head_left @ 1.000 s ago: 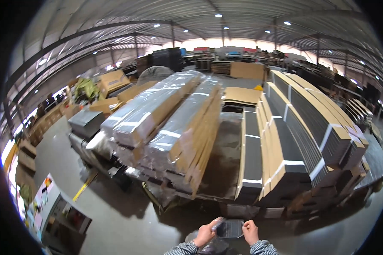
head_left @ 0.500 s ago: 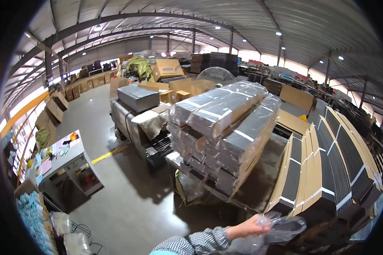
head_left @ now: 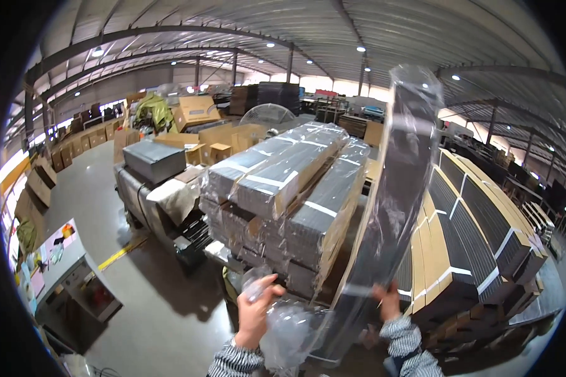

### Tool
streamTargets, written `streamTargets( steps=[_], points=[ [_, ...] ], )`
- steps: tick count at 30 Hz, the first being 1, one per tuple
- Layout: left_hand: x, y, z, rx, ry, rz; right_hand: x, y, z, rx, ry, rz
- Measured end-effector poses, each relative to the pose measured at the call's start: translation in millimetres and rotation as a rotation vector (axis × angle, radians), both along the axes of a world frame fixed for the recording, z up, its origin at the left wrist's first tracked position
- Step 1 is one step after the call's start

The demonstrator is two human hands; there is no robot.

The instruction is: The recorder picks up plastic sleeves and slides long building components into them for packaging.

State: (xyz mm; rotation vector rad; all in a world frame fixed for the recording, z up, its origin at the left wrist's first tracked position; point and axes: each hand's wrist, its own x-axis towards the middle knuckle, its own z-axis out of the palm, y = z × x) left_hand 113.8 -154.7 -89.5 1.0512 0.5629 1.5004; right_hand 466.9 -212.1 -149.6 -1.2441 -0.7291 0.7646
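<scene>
A long dark bundle (head_left: 401,182) of flat strips, bound with white straps and sleeved in clear plastic, rises steeply in front of me. My left hand (head_left: 255,314) pinches loose clear plastic film (head_left: 289,333) to the left of the bundle's lower end. My right hand (head_left: 388,303) grips the bundle's right side low down, its fingers partly hidden and slightly blurred. Just beyond, similar plastic-wrapped bundles (head_left: 295,182) lie stacked in layers on a low support.
Strapped black and cardboard bundles (head_left: 478,245) stand to the right. On the left are a grey cabinet (head_left: 75,283) and a wrapped machine or load (head_left: 151,195) with a grey box on it. Cardboard boxes (head_left: 223,141) and a large fan (head_left: 267,116) lie farther back.
The tall wrapped bundle and my right hand have come into view. My left hand has moved left, still holding plastic. The whole scene has shifted left.
</scene>
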Motion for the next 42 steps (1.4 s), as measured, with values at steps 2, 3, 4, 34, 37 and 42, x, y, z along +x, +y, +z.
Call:
streamTargets(
  steps=[2,3,4,34,37,42],
  points=[
    [-12,-1,-20,-0.079,0.015,0.117,47,66,68,0.188,-0.152,-0.085],
    [-22,-1,-30,-0.106,0.018,0.162,73,104,98,0.208,-0.113,-0.065],
    [-32,-3,-36,-0.136,0.026,0.217,50,118,167,0.202,-0.085,0.061],
    [133,21,-70,-0.172,0.417,-0.117,193,58,-105,-1.103,-0.852,-0.355],
    [120,9,-56,-0.137,0.286,-0.093,132,19,-51,-0.981,-0.877,-0.352],
    [117,-13,-42,-0.067,0.097,-0.171,59,-115,-86,-0.81,-1.115,-0.002]
  ],
)
